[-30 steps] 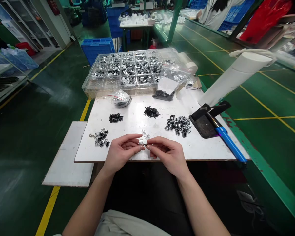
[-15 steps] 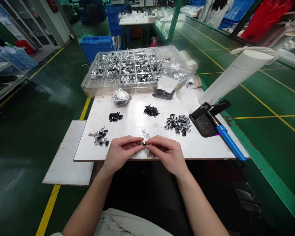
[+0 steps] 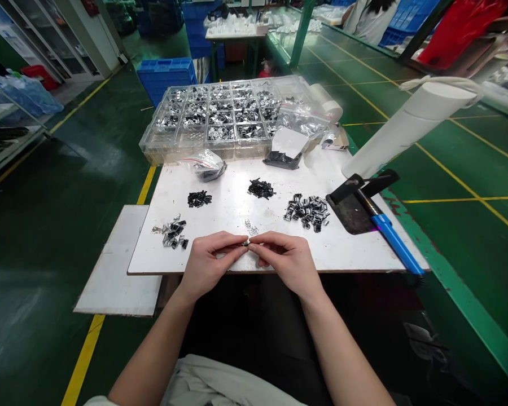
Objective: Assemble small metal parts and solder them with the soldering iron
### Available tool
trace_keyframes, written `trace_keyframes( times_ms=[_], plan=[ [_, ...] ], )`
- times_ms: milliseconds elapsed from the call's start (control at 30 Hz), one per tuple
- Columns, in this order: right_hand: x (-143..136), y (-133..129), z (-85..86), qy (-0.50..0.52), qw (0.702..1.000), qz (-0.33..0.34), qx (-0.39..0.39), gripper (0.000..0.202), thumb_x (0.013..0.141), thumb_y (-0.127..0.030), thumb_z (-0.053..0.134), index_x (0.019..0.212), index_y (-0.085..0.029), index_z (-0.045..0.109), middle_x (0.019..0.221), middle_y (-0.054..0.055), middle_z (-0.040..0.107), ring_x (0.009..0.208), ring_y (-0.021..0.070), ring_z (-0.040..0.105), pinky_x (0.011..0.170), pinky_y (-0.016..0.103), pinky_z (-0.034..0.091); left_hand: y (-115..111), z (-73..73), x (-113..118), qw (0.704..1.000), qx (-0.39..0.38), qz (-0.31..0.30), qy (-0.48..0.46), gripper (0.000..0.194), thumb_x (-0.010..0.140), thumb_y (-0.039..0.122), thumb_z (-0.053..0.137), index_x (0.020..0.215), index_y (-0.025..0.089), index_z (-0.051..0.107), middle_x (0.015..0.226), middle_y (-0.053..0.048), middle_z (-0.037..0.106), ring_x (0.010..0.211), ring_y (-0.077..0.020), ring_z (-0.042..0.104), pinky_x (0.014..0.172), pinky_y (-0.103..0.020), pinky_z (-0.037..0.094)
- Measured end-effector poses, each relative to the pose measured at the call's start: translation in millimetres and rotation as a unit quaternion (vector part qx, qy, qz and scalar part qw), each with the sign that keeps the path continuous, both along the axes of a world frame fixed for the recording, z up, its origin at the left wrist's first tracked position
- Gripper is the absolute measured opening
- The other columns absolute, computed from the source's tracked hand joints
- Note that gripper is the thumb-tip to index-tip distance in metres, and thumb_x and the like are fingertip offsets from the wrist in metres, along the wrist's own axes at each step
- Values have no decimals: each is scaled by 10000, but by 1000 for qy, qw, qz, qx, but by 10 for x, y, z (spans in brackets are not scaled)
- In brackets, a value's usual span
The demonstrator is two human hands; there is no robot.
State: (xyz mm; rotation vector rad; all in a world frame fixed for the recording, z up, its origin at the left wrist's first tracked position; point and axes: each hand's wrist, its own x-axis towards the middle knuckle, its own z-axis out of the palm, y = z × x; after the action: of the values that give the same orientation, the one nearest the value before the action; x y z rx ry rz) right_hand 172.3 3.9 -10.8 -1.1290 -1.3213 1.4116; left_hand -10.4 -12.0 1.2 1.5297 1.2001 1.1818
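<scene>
Between my fingertips, over the table's front edge, is a small black-and-silver part (image 3: 246, 243), mostly covered by the fingers. My left hand (image 3: 209, 258) pinches it from the left, thumb and forefinger closed. From the other side my right hand (image 3: 285, 259) grips it with thumb and forefinger, the other fingers curled under. Just beyond the fingertips lies a little heap of thin silver pins (image 3: 250, 226). Shiny black-and-silver pieces form a pile (image 3: 175, 232) left of my hands and a larger pile (image 3: 308, 212) to the right. Farther back are two piles of small black pieces (image 3: 199, 198), (image 3: 261, 189).
A clear compartment box (image 3: 152, 141) full of small parts spans the table's back. Before it sit a zip bag (image 3: 207, 166) and a black scoop-like tray (image 3: 283, 160). At right, a blue-handled tool (image 3: 395, 239) rests in a black stand (image 3: 351, 211), near a white tube (image 3: 406, 127).
My fingertips have drawn slightly closer together around the small part, which now shows less and looks turned. The piles and other things on the table stay as they were.
</scene>
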Motion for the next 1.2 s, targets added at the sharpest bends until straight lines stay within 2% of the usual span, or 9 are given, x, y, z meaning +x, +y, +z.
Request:
trace_keyframes(
  times_ms=[133,367,767,933,1200],
  plan=[
    [-5,2,16,-5,1000,0,2,236,751,-393,825,843,-180,787,622,17,666,526,139,599,513,267,501,-7,1,3,1000,-6,2,2,159,840,188,757,988,180,815,922,-66,789,835,-188,736,751,-267,612],
    [-1,14,9,-7,998,28,53,142,831,-338,756,833,-198,782,781,39,698,571,119,592,538,264,491,-19,16,3,1000,-5,-2,5,156,846,196,746,986,178,813,920,-71,792,825,-198,740,746,-281,616],
    [9,9,20,-4,999,33,36,194,788,-381,796,819,-189,787,783,49,718,575,125,593,537,269,498,-35,21,-33,1000,-2,-23,12,145,872,184,714,993,172,791,922,-71,777,826,-192,730,742,-275,599],
    [13,9,21,2,999,36,33,165,788,-350,790,809,-186,782,779,49,720,584,127,599,545,268,503,-34,14,-35,1000,1,-28,12,152,871,182,712,1001,177,792,923,-71,777,832,-195,730,751,-279,596],
    [13,-9,3,-22,997,37,65,152,829,-345,763,822,-194,770,792,46,714,614,136,607,550,271,497,-26,25,-20,1000,-7,-24,9,139,864,181,719,981,176,794,906,-68,777,818,-193,731,748,-277,603]
  ],
)
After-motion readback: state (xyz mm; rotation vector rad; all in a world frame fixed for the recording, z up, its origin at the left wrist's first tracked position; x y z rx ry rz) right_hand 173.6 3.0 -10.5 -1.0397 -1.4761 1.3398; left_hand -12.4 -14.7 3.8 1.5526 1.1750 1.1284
